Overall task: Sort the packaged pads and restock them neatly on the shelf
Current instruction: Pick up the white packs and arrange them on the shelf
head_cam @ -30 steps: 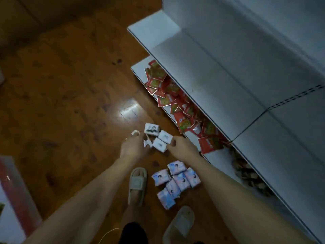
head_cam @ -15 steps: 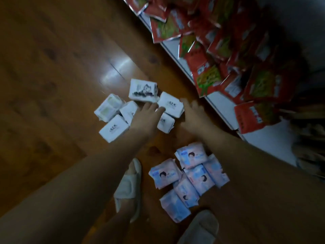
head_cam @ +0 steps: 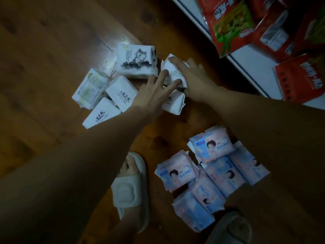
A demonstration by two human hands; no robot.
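Several white pad packs lie on the wooden floor: a bigger one with a cat drawing (head_cam: pixel 136 61), two with script logos (head_cam: pixel 121 93) (head_cam: pixel 101 115), one with green print (head_cam: pixel 90 88). My right hand (head_cam: pixel 195 79) is shut on a crumpled white pack (head_cam: pixel 169 66). My left hand (head_cam: pixel 154 92) has its fingers spread, touching that pack and lying over another white pack (head_cam: pixel 173 103). A separate group of pink-and-blue packs (head_cam: pixel 211 148) lies nearer me, at lower right.
The white bottom shelf (head_cam: pixel 253 66) runs along the upper right, loaded with red snack bags (head_cam: pixel 230 25) (head_cam: pixel 299 76). My two feet in pale slippers (head_cam: pixel 131 191) (head_cam: pixel 232 228) stand beside the pink-and-blue packs. Dark wooden floor spreads to the left.
The camera dropped much closer to the floor and the packs. My right hand closed on the white pack by the cat pack. My left hand spread its fingers beside it.
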